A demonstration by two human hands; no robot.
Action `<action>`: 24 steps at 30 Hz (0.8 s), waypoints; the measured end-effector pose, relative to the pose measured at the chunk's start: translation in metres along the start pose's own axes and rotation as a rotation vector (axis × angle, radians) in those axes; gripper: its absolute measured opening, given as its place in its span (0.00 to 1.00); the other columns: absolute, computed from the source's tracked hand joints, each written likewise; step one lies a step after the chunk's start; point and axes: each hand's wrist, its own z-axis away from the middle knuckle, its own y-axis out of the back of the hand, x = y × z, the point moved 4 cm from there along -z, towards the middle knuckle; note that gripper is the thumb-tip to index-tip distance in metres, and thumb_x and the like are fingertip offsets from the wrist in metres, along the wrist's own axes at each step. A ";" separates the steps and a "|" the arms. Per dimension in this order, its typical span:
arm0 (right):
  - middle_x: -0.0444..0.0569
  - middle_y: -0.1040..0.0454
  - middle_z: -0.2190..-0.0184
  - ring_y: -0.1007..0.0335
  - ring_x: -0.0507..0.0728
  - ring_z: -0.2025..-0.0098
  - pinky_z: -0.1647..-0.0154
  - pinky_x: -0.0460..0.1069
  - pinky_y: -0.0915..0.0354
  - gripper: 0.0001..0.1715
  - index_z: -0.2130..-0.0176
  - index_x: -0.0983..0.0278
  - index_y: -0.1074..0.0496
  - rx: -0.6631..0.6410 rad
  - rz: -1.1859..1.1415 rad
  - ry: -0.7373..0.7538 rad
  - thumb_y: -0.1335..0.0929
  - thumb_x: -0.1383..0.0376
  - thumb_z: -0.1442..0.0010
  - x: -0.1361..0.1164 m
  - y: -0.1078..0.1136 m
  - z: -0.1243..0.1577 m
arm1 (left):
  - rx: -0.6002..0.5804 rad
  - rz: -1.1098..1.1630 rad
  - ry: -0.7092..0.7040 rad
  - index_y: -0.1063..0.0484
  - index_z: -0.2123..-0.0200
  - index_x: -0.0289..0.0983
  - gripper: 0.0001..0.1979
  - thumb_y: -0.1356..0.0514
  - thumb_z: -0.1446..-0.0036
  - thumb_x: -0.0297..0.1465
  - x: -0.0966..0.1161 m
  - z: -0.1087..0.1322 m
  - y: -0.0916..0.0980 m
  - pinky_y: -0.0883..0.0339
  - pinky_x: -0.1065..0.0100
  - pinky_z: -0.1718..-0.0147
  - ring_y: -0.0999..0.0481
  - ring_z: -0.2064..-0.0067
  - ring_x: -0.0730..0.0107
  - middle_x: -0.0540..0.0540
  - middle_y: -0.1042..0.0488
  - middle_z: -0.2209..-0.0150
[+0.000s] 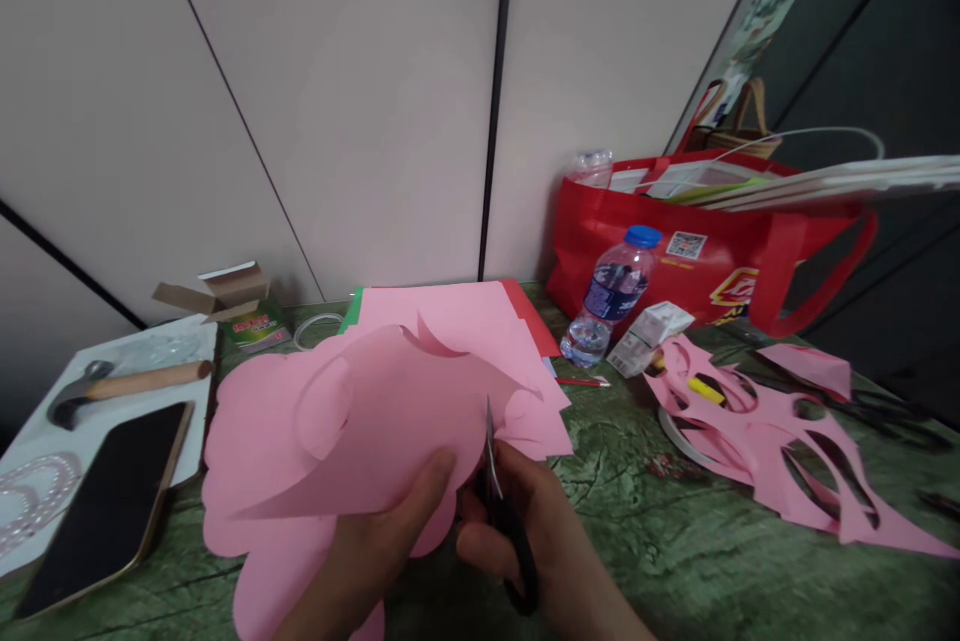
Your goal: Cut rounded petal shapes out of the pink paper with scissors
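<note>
My left hand [375,546] grips a large sheet of pink paper [397,411] near its lower edge, thumb on top and fingers hidden beneath. The sheet curls upward and has a partly cut outline. In my right hand [536,521] is a pair of black-handled scissors [506,521], blades pointing up at the sheet's right edge. Whether the blades are touching the paper at their tips is hard to tell. Beneath the held sheet lies a pink paper shape with a scalloped edge [247,421]. Behind it is a stack of pink sheets [465,311], with red and green paper showing at its sides.
Pink paper offcuts [802,451] lie at right, near a small white box [649,339]. A water bottle [611,296] stands before a red bag [675,211]. At left are a hammer [127,386], a phone [112,506], beads [37,501] and an opened carton [251,316].
</note>
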 end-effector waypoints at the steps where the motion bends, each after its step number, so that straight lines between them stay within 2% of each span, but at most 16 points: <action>1: 0.38 0.40 0.81 0.51 0.48 0.80 0.81 0.43 0.54 0.24 0.73 0.65 0.36 -0.004 0.007 0.004 0.23 0.56 0.63 0.000 0.000 0.000 | 0.010 -0.006 -0.006 0.32 0.73 0.39 0.14 0.36 0.63 0.40 0.000 0.000 0.000 0.38 0.49 0.51 0.27 0.53 0.46 0.36 0.24 0.63; 4: 0.38 0.41 0.82 0.52 0.48 0.80 0.81 0.44 0.54 0.25 0.72 0.65 0.36 -0.004 0.016 0.024 0.24 0.54 0.62 -0.001 -0.001 0.001 | 0.034 -0.029 -0.026 0.32 0.73 0.38 0.15 0.36 0.64 0.40 0.000 0.000 0.001 0.39 0.48 0.50 0.29 0.52 0.44 0.34 0.25 0.61; 9: 0.37 0.43 0.82 0.53 0.48 0.80 0.81 0.44 0.55 0.25 0.71 0.65 0.36 -0.007 0.003 0.044 0.25 0.52 0.61 -0.001 -0.001 0.002 | 0.034 -0.011 0.019 0.32 0.75 0.39 0.13 0.36 0.63 0.39 0.000 0.000 0.002 0.38 0.48 0.51 0.27 0.54 0.46 0.35 0.25 0.62; 16: 0.37 0.43 0.82 0.54 0.48 0.81 0.83 0.44 0.56 0.25 0.73 0.63 0.39 -0.021 -0.017 0.058 0.26 0.52 0.60 0.000 -0.002 0.000 | 0.029 -0.014 0.054 0.29 0.68 0.35 0.19 0.34 0.65 0.39 0.001 -0.001 0.003 0.38 0.49 0.51 0.28 0.53 0.45 0.34 0.24 0.61; 21: 0.36 0.44 0.83 0.54 0.47 0.81 0.83 0.43 0.56 0.24 0.73 0.63 0.37 -0.025 -0.011 0.060 0.25 0.53 0.60 0.000 -0.002 0.000 | -0.021 0.011 0.036 0.28 0.68 0.34 0.18 0.35 0.62 0.39 0.002 -0.002 0.003 0.35 0.54 0.53 0.26 0.54 0.50 0.35 0.23 0.61; 24: 0.35 0.46 0.84 0.55 0.47 0.82 0.83 0.44 0.57 0.25 0.73 0.63 0.37 -0.018 -0.010 0.048 0.25 0.51 0.61 -0.001 -0.003 0.000 | -0.044 0.011 0.042 0.27 0.66 0.34 0.19 0.35 0.61 0.39 0.001 -0.004 0.003 0.34 0.54 0.53 0.26 0.54 0.50 0.36 0.23 0.61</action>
